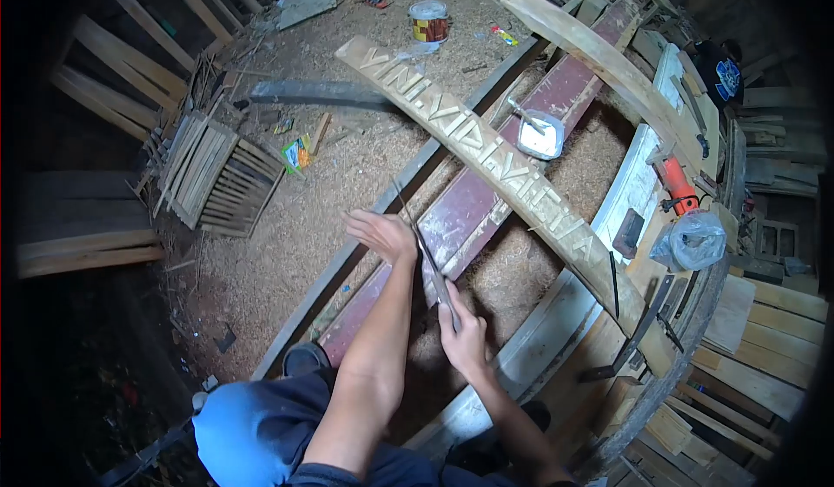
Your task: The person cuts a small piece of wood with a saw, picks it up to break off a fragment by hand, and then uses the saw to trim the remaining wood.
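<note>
My right hand [463, 337] is closed round the handle of a long thin tool [433, 265], which looks like a saw or file and slants up to the left. My left hand [382, 232] lies beside the tool's upper part, fingers stretched out to the left; whether its palm touches anything is hidden. Both hands are over a maroon board [456, 218]. Beyond them a long curved plank with raised letters [486, 155] lies across the boards. A white tub [540, 135] with a stick in it stands on the maroon board.
An orange power tool [678, 183] and a plastic bag [698, 239] lie at the right. A paint can [429, 23] stands at the top. A slatted wooden frame [228, 174] lies at the left. Another person [725, 70] is at the upper right.
</note>
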`<state>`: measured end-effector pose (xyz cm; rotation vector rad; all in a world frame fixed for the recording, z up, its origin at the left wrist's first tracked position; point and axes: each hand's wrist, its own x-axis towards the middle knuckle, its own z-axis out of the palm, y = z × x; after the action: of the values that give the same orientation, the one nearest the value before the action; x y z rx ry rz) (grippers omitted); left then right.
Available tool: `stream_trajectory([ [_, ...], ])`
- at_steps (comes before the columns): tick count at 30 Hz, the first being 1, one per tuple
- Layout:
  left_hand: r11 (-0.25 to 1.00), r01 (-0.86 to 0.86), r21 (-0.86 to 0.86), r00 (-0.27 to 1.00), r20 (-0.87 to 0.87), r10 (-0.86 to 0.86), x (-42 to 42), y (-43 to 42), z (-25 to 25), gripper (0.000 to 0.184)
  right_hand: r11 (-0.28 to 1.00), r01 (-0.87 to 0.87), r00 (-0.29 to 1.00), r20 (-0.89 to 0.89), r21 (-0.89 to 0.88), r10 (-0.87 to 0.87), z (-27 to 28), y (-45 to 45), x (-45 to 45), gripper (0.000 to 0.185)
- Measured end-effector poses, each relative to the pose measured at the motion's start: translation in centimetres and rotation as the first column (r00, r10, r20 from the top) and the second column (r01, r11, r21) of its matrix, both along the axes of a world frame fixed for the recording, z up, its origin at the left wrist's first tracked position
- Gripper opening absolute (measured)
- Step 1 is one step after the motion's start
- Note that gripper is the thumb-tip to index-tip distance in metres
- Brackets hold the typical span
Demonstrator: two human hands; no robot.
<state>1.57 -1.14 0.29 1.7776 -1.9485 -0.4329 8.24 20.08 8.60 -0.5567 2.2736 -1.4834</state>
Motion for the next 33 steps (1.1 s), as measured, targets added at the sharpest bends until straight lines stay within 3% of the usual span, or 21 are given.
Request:
stream_trajectory([
  [3,1.0,0.017,-0.023,1.0,0.016,-0.017,0.2,0.4,0.4,0.05,0.991,-0.099,0.995,0.014,0.089,0.098,1.1,2.9,0.5,0.046],
  [7,1.0,-0.007,-0.023,1.0,0.001,0.007,-0.4,0.4,0.3,0.052,0.985,-0.045,0.997,0.076,0.164,0.033,0.1,-0.3,0.4,0.045],
  [11,0.999,0.012,-0.03,1.0,0.014,-0.012,0.0,0.1,-0.2,0.053,0.998,-0.058,0.997,-0.054,-0.023,0.056,-0.1,2.5,0.2,0.044],
  [15,0.999,-0.035,0.01,0.999,0.007,0.035,-0.2,0.4,0.4,0.051,0.996,-0.011,1.0,0.025,0.092,0.009,-0.7,-0.3,0.6,0.045],
  [16,1.0,-0.007,0.019,1.0,0.01,0.007,-0.1,0.5,0.5,0.05,0.988,-0.008,1.0,-0.029,0.155,0.012,-0.8,-0.7,0.6,0.046],
  [18,0.999,0.029,0.018,0.999,0.014,-0.029,-0.1,0.4,0.8,0.05,0.996,-0.018,0.998,0.06,0.09,0.013,0.8,1.0,0.6,0.046],
  [21,0.999,-0.025,0.039,1.0,0.017,0.024,-0.2,0.1,0.4,0.051,0.998,-0.067,0.997,-0.038,0.021,0.068,-0.8,2.8,0.6,0.048],
  [24,0.998,-0.041,-0.047,0.998,0.044,0.043,-0.3,0.3,-0.2,0.054,0.987,0.004,1.0,0.008,0.158,-0.005,-1.6,-1.3,0.6,0.048],
  [26,1.0,-0.007,0.028,1.0,-0.003,0.007,-0.1,0.2,0.2,0.058,0.977,-0.039,0.998,0.055,0.211,0.028,-0.8,-0.1,0.5,0.048],
  [28,1.0,-0.016,-0.016,1.0,0.016,0.016,-0.1,0.1,0.1,0.057,0.999,-0.009,0.996,-0.084,-0.033,0.006,-0.3,1.9,0.7,0.047],
  [30,0.998,-0.065,0.006,0.998,0.023,0.065,-0.4,-0.1,0.3,0.056,1.0,-0.021,0.998,-0.054,0.022,0.022,-0.8,2.6,1.2,0.046],
  [32,0.993,-0.115,0.039,0.993,0.027,0.114,-0.7,0.0,-0.1,0.055,0.98,0.024,0.999,-0.028,0.2,-0.018,-0.5,1.8,1.5,0.045],
  [33,0.997,-0.082,-0.012,0.997,0.007,0.082,-0.7,-0.3,-0.5,0.052,0.993,0.034,0.995,-0.101,0.117,-0.022,-2.0,2.0,1.9,0.045],
])
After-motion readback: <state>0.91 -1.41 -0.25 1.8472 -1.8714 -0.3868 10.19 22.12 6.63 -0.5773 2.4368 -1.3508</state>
